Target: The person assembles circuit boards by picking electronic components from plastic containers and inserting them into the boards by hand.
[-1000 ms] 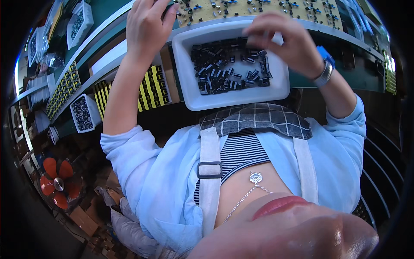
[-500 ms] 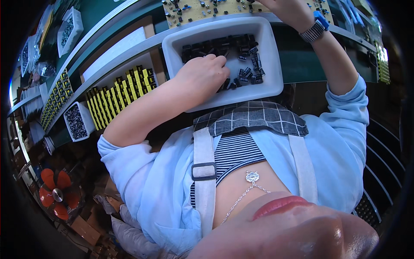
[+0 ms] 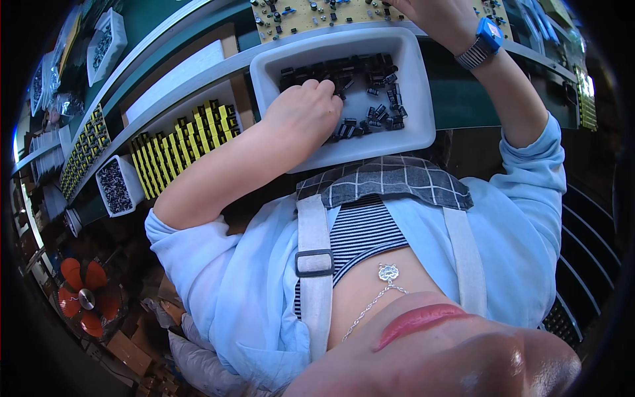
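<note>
A white plastic bin [image 3: 397, 140] holds many small black cylindrical capacitors [image 3: 380, 116], heaped along its far side with looser ones at the right. Over its left part, my left hand [image 3: 305, 112] reaches in with bent fingers. The fingertips are down among the parts, so whatever they grip is hidden. At the upper right, my right hand [image 3: 444, 25], with a watch on its wrist, is over the tan circuit board [image 3: 370, 14], which carries several mounted components. The picture's top edge cuts off the right hand's fingers.
Rows of yellow-and-black parts [image 3: 178, 149] stand left of the bin, beside a small white tray of thin dark pieces [image 3: 116, 188]. A metal rail [image 3: 192, 86] runs along the bench. Another white tray [image 3: 106, 49] lies far left. An orange-bladed fan [image 3: 86, 298] is lower left.
My left hand has shifted slightly left and away from me within the bin, uncovering more capacitors near its front. My right wrist has turned a little, showing more of the watch face.
</note>
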### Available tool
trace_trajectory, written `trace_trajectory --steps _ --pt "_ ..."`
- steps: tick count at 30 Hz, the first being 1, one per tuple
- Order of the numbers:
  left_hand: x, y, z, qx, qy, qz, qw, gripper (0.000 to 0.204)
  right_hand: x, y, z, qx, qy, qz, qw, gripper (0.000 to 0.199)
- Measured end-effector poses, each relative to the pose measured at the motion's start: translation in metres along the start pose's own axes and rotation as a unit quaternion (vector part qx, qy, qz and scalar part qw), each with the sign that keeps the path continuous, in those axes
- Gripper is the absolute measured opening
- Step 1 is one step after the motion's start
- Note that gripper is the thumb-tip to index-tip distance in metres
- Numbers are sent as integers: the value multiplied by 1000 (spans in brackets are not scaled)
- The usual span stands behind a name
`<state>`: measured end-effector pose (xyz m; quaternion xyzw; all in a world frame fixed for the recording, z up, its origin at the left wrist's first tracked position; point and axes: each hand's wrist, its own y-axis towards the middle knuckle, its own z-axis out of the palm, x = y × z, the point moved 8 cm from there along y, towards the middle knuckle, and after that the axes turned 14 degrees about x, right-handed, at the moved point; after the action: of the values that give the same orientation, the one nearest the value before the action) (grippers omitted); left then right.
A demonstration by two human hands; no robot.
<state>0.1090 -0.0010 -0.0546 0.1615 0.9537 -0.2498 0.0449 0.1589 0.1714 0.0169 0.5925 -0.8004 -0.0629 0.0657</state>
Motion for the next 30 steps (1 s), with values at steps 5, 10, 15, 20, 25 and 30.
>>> trace_trajectory --steps 5,10,15,20,25,30 --pt "1 -3 5 50 28 -13 998 16 5 -1 0 -19 -32 44 998 25" --pt "0 -4 0 31 23 -1 999 16 7 -4 1 -30 -28 60 997 26" --pt "3 -10 -13 -83 -86 41 992 14 3 -2 3 -16 -12 62 998 25" --pt "14 -21 -35 -130 -216 82 964 22 8 -3 2 -26 -35 42 998 23" --pt "53 -43 -63 -216 -337 98 911 24 23 -8 -28 -44 -58 16 997 24" --pt "129 -57 -66 -270 -480 -109 828 20 84 -49 25 232 87 -153 957 21"
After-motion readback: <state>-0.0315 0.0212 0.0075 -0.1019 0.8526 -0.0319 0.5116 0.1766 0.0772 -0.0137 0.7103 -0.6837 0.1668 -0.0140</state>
